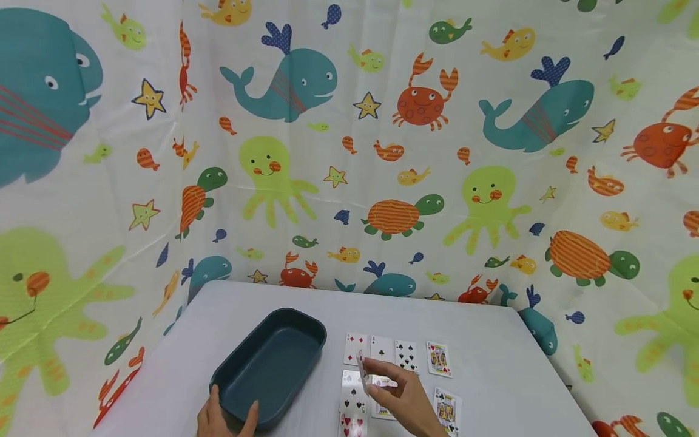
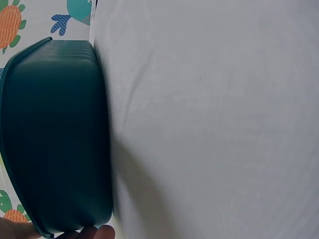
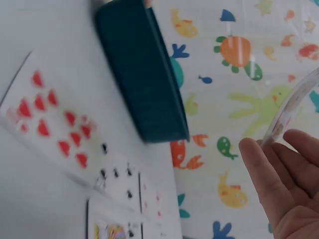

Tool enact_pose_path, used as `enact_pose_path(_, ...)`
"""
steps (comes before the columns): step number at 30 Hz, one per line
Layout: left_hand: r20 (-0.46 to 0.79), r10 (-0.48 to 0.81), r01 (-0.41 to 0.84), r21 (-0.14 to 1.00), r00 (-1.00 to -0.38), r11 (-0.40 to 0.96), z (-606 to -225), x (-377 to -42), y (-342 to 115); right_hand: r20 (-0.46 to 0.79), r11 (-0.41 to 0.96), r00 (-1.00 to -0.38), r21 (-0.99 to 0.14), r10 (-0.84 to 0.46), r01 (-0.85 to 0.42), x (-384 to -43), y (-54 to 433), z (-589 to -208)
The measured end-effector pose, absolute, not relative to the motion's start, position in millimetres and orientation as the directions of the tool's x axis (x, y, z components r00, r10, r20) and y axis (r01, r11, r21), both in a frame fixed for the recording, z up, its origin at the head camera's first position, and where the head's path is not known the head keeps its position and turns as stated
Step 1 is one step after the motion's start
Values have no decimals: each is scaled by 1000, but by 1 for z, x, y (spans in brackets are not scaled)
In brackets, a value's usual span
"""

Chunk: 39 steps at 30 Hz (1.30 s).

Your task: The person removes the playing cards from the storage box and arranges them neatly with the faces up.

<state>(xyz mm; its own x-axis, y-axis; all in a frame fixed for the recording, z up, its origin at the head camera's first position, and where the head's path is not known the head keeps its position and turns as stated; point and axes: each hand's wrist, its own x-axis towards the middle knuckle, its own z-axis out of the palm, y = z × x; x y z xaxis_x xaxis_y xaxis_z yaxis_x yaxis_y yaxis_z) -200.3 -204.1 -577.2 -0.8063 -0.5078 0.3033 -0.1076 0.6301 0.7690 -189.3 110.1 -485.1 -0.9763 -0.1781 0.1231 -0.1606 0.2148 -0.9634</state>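
Note:
A dark teal rectangular tub (image 1: 273, 370) lies on the white table, its inside bare. My left hand (image 1: 225, 420) grips the tub's near end, with fingers and thumb against the outer walls; the left wrist view shows fingertips (image 2: 89, 232) low on the wall. My right hand (image 1: 401, 394) pinches a playing card (image 1: 361, 371) on edge between thumb and fingers, above the laid-out cards. In the right wrist view this card (image 3: 291, 107) bends and is seen nearly edge-on, so its value cannot be read. Beneath the right hand, a face card (image 1: 384, 410) is partly covered.
Several face-up cards lie in rows right of the tub: a diamonds card (image 1: 355, 347), an ace of clubs (image 1: 381, 346), spades cards (image 1: 406, 353), a hearts face card (image 1: 438, 359), a king of clubs (image 1: 446, 409) and a hearts card (image 1: 352, 423). A sea-animal curtain (image 1: 338, 145) surrounds the table.

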Motion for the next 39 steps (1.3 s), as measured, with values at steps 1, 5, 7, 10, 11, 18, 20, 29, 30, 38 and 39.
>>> enact_pose_path(1, 298, -509, -112, 770, -808, 629, -578, -200, -204, 127, 229, -974, -959, -187, -169, -187, 114, -487)
enact_pose_path(5, 279, -512, -127, 772, -813, 623, -578, -200, -205, 156, 279, -959, -934, -238, -221, -180, 129, -497)
enact_pose_path(7, 272, -507, -132, 770, -818, 625, -579, -201, -206, 157, 328, -950, -913, -270, -244, -177, 137, -501)
enact_pose_path(10, 271, -499, -130, 766, -823, 630, -578, -201, -206, 128, 407, -938, -876, -322, -259, -172, 149, -508)
enact_pose_path(11, 273, -496, -128, 764, -824, 632, -578, -201, -206, 127, 429, -931, -860, -343, -276, -171, 154, -510)
enact_pose_path(18, 269, -493, -133, 759, -828, 637, -576, -200, -206, 268, 550, -744, -531, -612, -644, -175, 181, -535)
enact_pose_path(20, 261, -490, -138, 758, -832, 637, -576, -200, -206, 277, 589, -706, -400, -652, -702, -177, 183, -541)
enact_pose_path(29, 267, -494, -145, 748, -827, 647, -574, -198, -204, 279, 578, -566, -45, -776, -815, -177, 187, -557)
enact_pose_path(30, 264, -493, -147, 749, -829, 647, -573, -197, -204, 293, 572, -548, -8, -783, -820, -178, 187, -560)
enact_pose_path(38, 204, -484, -185, 747, -851, 639, -568, -198, -204, 316, 559, -505, 107, -803, -822, -179, 187, -563)
enact_pose_path(39, 205, -485, -184, 747, -850, 639, -568, -198, -204, 308, 560, -509, 107, -804, -821, -179, 187, -563)
